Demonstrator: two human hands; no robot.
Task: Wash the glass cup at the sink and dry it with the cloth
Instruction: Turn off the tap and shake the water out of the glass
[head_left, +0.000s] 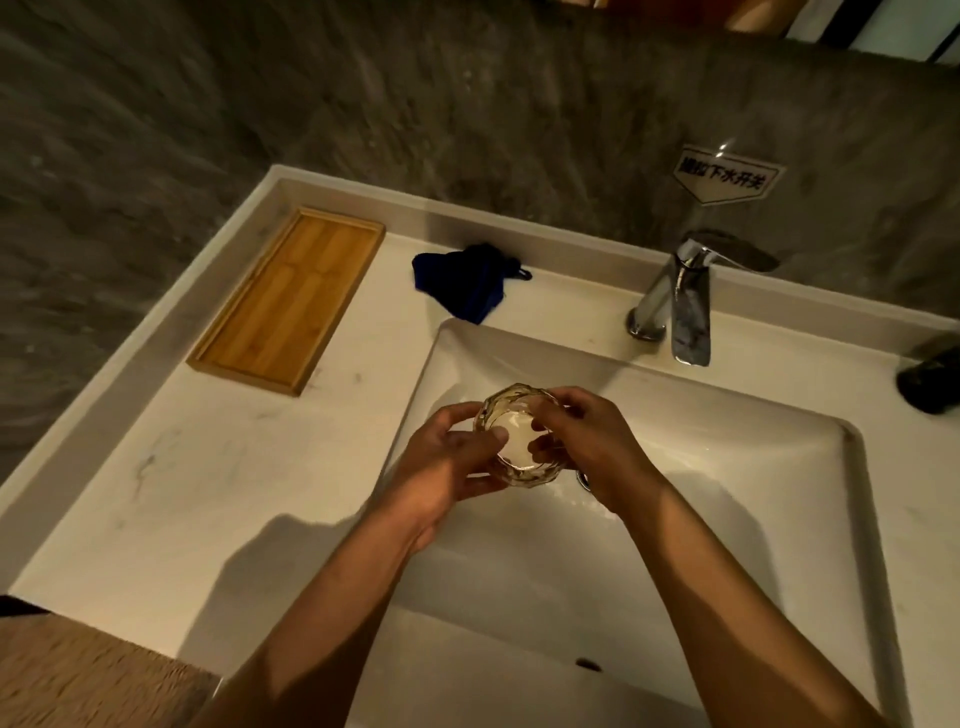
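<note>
A faceted glass cup (511, 410) is held upright over the white sink basin (727, 499), its mouth facing me. My left hand (447, 467) wraps its left side, thumb over the rim. My right hand (592, 447) grips its right side, with fingers reaching inside the cup. A crumpled dark blue cloth (467, 283) lies on the counter behind the basin's left corner, apart from both hands. The chrome faucet (680, 301) stands at the back right; no water stream shows.
A wooden tray (291, 301) sits on the white counter (208, 493) at the left. A dark object (932, 379) rests at the right edge. A grey stone wall with a label sign (724, 179) rises behind. The drain (584, 480) shows under my right hand.
</note>
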